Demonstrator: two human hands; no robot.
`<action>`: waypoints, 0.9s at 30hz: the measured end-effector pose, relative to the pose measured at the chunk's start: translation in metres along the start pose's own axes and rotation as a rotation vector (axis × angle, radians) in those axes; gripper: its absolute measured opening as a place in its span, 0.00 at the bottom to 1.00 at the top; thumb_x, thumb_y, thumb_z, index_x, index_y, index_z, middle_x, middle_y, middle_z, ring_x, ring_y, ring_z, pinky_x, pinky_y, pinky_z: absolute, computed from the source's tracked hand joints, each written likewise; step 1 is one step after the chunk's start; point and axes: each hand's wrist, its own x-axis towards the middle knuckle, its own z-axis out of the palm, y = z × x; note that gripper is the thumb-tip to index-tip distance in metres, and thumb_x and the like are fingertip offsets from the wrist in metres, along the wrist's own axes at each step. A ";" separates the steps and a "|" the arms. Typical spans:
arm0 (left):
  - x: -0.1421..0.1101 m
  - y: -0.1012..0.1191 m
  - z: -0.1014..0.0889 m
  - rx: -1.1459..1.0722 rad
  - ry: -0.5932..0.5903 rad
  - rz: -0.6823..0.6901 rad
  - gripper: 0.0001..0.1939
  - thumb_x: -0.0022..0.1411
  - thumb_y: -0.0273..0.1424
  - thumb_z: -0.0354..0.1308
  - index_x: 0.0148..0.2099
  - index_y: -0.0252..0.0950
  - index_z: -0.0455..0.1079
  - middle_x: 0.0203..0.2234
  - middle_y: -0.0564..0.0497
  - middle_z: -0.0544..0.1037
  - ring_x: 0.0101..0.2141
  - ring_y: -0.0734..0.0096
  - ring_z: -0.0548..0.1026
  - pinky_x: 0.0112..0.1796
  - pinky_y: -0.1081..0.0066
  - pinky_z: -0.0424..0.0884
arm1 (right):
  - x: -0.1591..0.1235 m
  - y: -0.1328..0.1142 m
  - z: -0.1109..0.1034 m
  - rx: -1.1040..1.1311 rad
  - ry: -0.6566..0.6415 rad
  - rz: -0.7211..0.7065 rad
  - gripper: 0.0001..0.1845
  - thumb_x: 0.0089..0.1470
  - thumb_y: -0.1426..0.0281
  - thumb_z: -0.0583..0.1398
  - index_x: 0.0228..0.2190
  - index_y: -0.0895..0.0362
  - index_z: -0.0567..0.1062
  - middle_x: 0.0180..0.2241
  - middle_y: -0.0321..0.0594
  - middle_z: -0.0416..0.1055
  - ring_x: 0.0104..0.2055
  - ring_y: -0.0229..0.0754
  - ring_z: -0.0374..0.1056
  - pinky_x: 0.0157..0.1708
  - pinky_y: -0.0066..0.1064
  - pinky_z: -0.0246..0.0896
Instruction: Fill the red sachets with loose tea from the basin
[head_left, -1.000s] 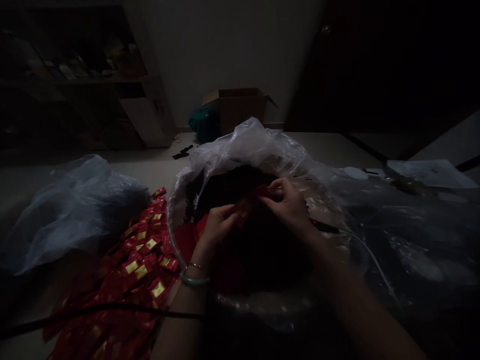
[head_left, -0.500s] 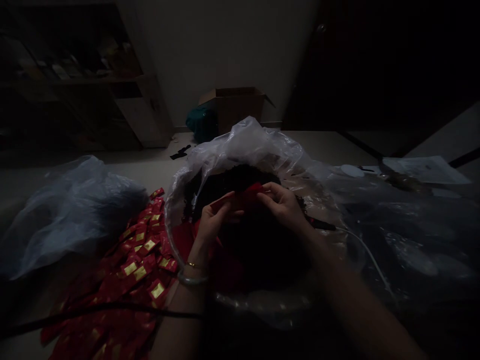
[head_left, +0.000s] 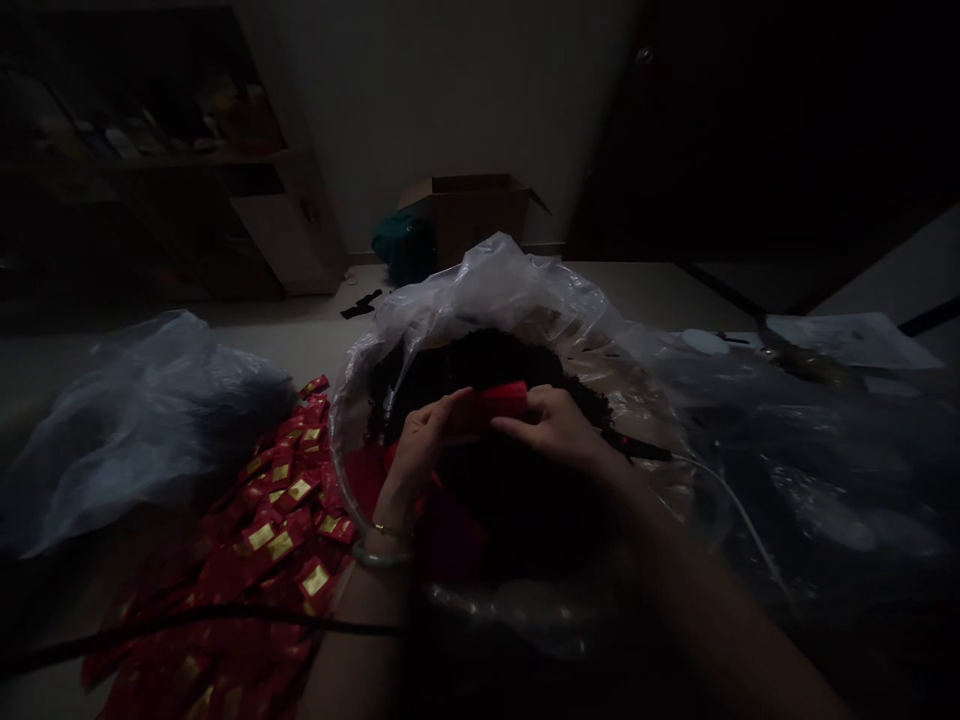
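Observation:
Between my two hands is a small red pouch (head_left: 504, 400), held above a basin of dark crumbly filling. My left hand (head_left: 429, 432) grips its left end, fingers closed around it. At the other end, my right hand (head_left: 551, 422) pinches it between thumb and fingers. The dark filling (head_left: 480, 355) lies in a round basin (head_left: 339, 440) lined with clear plastic. More red material (head_left: 367, 480) rests inside the basin's left side, below my left wrist. A dark-handled tool (head_left: 637, 446) with a pale cord leans at the right side; its tip is hidden.
Left of the basin spreads a heap of red packets with gold labels (head_left: 300, 490). Behind them lies a cloudy plastic bag (head_left: 135, 420). A cardboard box (head_left: 480, 210) and a teal bag (head_left: 405, 245) stand by the wall. Clear plastic sheeting (head_left: 810, 480) covers the right side. The room is dim.
The red pouch has turned and now shows a brighter, flatter face. My right hand has come slightly lower, its fingers curling more around the pouch's end.

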 end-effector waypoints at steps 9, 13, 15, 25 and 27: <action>-0.001 0.000 -0.001 -0.007 -0.043 -0.089 0.26 0.54 0.47 0.58 0.45 0.30 0.76 0.28 0.45 0.80 0.29 0.66 0.77 0.32 0.66 0.77 | -0.002 -0.009 -0.007 0.209 -0.215 0.170 0.18 0.56 0.60 0.54 0.35 0.59 0.78 0.29 0.38 0.76 0.34 0.44 0.72 0.37 0.36 0.67; 0.001 0.001 -0.003 -0.032 0.004 -0.084 0.27 0.54 0.47 0.58 0.45 0.28 0.75 0.30 0.43 0.81 0.29 0.64 0.78 0.32 0.65 0.76 | -0.005 -0.013 -0.006 0.294 -0.220 0.134 0.14 0.55 0.63 0.57 0.39 0.53 0.78 0.35 0.35 0.76 0.43 0.45 0.71 0.46 0.38 0.64; 0.001 0.000 -0.003 0.000 0.001 -0.095 0.27 0.54 0.47 0.58 0.45 0.28 0.75 0.29 0.44 0.81 0.28 0.64 0.78 0.31 0.65 0.76 | -0.007 -0.014 -0.006 0.315 -0.208 0.184 0.13 0.55 0.63 0.57 0.38 0.54 0.78 0.34 0.35 0.77 0.41 0.45 0.71 0.46 0.38 0.65; 0.004 0.002 -0.005 0.051 0.101 -0.095 0.24 0.53 0.46 0.57 0.41 0.29 0.76 0.28 0.45 0.80 0.28 0.65 0.77 0.29 0.68 0.74 | -0.004 -0.001 0.001 0.461 -0.224 0.276 0.18 0.54 0.59 0.57 0.40 0.57 0.78 0.35 0.37 0.77 0.41 0.44 0.71 0.46 0.39 0.65; 0.004 0.001 -0.006 0.104 0.106 -0.075 0.23 0.54 0.46 0.56 0.41 0.31 0.76 0.30 0.46 0.80 0.29 0.66 0.76 0.28 0.70 0.73 | -0.004 -0.002 0.001 0.478 -0.225 0.341 0.18 0.55 0.59 0.57 0.40 0.57 0.78 0.36 0.38 0.77 0.40 0.44 0.71 0.46 0.38 0.65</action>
